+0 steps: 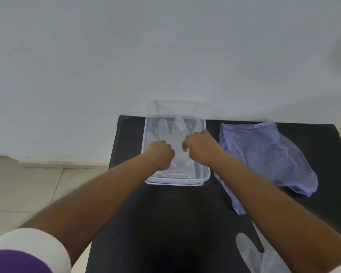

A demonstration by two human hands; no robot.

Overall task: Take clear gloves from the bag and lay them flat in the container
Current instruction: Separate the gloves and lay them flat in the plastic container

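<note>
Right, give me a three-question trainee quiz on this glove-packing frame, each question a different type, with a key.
1. True or false: the blue plastic bag lies to the right of the clear container on the black table.
2. Multiple choice: where are the left hand and right hand? A) inside the bag; B) over the container, on the clear glove in it; C) resting off the table.
3. Short answer: where does a second clear glove lie?

Key: 1. True. 2. B. 3. On the table near the front edge, under the right forearm, outside the container.
</note>
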